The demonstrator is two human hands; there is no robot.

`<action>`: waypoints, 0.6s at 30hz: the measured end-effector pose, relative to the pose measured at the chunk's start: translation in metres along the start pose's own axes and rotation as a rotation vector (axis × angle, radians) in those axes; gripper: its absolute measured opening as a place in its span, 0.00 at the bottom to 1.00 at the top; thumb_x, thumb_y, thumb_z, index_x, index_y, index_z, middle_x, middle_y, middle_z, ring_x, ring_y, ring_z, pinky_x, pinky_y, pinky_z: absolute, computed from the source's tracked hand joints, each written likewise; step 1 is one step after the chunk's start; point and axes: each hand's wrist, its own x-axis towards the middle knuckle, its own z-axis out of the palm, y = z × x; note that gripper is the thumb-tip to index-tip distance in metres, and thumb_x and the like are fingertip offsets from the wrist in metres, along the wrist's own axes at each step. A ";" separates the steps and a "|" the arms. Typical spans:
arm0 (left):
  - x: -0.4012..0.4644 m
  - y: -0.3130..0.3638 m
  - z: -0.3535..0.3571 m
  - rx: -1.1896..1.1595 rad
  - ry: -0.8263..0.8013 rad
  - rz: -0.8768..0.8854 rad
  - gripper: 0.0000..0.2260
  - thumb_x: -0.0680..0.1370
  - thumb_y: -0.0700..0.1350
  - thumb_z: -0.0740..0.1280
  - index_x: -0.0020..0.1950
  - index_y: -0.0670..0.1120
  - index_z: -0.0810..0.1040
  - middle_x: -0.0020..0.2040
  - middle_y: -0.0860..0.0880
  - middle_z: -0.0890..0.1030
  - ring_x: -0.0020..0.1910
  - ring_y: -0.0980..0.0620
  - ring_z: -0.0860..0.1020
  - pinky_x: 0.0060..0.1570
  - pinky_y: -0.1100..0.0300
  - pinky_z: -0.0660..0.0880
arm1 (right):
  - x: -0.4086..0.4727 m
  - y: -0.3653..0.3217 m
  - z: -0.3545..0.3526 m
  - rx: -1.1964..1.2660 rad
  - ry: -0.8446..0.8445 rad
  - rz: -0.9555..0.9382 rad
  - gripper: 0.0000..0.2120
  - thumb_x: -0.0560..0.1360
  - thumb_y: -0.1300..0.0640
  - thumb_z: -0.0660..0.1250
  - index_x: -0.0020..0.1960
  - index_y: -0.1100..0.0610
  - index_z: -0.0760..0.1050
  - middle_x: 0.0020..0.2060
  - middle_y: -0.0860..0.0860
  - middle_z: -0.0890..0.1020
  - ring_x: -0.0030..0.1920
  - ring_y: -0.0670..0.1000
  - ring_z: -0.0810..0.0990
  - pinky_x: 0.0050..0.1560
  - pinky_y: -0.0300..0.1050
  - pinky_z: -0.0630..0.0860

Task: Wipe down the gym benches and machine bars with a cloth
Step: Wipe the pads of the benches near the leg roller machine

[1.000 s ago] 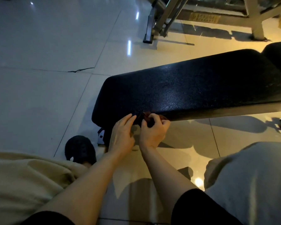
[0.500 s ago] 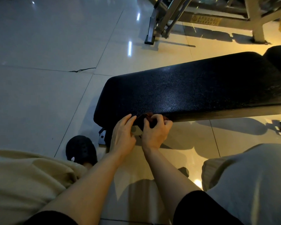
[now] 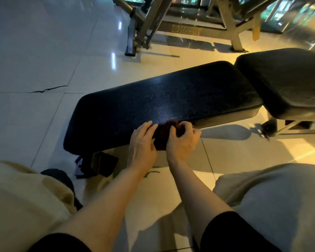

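Cloth (image 3: pixel 165 135) soft, limp, bunched against bench pad (image 3: pixel 171 99) near edge, pinched in right hand (image 3: pixel 182 140), left hand (image 3: pixel 143 140) spread flat beside.

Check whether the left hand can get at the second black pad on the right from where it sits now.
Probably not without shifting. The left hand rests on the near edge of the long pad, and the right hand gripping the cloth lies between it and the second pad.
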 end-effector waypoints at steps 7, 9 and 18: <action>0.012 0.052 0.030 -0.013 -0.050 0.153 0.26 0.75 0.32 0.64 0.72 0.43 0.68 0.72 0.45 0.67 0.73 0.49 0.61 0.74 0.46 0.56 | 0.057 0.016 -0.049 0.037 0.131 0.044 0.07 0.76 0.61 0.69 0.52 0.60 0.75 0.50 0.53 0.68 0.47 0.50 0.71 0.46 0.30 0.65; 0.015 0.059 0.037 0.004 -0.066 0.183 0.27 0.75 0.31 0.63 0.74 0.45 0.66 0.74 0.47 0.65 0.74 0.53 0.58 0.76 0.51 0.49 | 0.078 0.021 -0.064 0.030 0.216 0.109 0.07 0.76 0.62 0.67 0.53 0.61 0.75 0.52 0.55 0.68 0.49 0.51 0.70 0.49 0.32 0.63; 0.032 0.099 0.047 0.146 -0.221 0.263 0.28 0.77 0.37 0.65 0.76 0.46 0.62 0.74 0.48 0.64 0.75 0.51 0.59 0.75 0.49 0.57 | 0.087 0.031 -0.090 0.036 0.007 -0.010 0.06 0.74 0.65 0.67 0.50 0.59 0.76 0.51 0.53 0.71 0.47 0.46 0.69 0.47 0.23 0.62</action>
